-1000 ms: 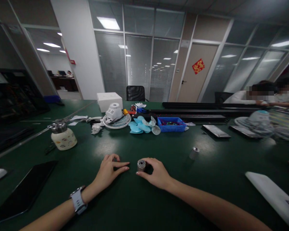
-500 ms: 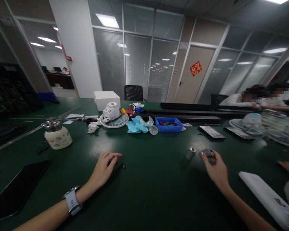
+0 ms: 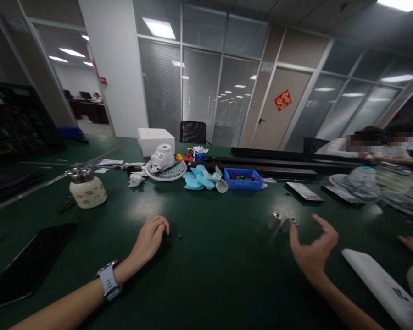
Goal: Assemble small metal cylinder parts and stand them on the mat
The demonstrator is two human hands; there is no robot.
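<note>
Just beside right thumb (image 3: 294, 239) — metal cylinder (image 3: 287, 225); fingers (image 3: 326, 226) spread.

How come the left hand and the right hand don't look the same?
The left hand is curled, but the right hand has its thumb and fingers spread apart. The left hand is beside a tiny round piece; the right hand is by a metal cylinder. The left hand has a watch at its wrist; the right hand has none. Both are bare.
</note>
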